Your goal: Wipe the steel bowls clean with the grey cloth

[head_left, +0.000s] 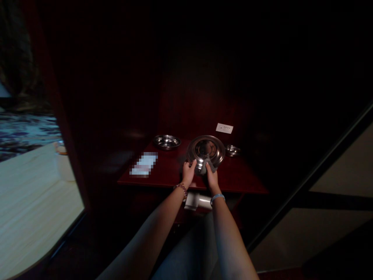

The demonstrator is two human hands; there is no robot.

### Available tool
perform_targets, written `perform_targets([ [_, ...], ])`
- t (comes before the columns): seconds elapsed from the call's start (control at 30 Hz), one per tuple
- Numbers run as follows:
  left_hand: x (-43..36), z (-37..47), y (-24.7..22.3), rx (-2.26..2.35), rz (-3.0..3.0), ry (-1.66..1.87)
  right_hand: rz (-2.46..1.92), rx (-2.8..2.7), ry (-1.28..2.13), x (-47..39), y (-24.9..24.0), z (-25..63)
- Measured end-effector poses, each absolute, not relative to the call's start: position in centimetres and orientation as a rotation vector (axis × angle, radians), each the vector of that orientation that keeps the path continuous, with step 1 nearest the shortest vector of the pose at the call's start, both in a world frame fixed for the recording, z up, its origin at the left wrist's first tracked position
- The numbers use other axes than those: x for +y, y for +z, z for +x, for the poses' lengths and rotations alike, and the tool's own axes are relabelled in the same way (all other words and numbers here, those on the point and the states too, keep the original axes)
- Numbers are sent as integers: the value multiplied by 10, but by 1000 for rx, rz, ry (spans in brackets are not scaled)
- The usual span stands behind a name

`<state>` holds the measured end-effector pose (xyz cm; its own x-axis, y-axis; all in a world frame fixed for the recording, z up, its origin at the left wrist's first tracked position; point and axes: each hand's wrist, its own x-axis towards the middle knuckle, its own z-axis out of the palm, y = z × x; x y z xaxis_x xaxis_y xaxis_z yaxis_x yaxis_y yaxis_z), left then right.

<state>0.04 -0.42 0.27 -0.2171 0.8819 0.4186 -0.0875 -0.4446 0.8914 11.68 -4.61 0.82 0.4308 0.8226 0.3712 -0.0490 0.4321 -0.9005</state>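
A round, shiny metal basin is held up over the dark red shelf, tilted so that its inside faces me. My left hand grips its near rim at the left, thumb on top. At the right of the near rim, my right hand presses a grey cloth against the metal, its thumb over the cloth. The fingers of both hands are largely hidden beneath the rim.
On the shelf stand a shallow metal bowl at left and a smaller metal bowl at right. A blurred-out pale rectangle lies near the left edge. A white socket is on the back wall. A pale table stands at left.
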Motion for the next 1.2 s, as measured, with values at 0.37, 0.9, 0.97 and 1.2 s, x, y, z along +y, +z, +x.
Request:
perform_targets([
  [0.37, -9, 1, 5, 994, 1463, 1620, -965, -968, 668, -44, 5, 119],
  [0.9, -2, 1, 2, 979, 1419, 1659, -1004, -994, 659, -41, 3, 120],
  [0.97, -1, 0, 2, 986, 1409, 1687, -1005, -992, 655, -40, 2, 120],
  [1.2, -3, -2, 4, 1070, 1445, 1732, -1003, -980, 632, -39, 2, 119],
])
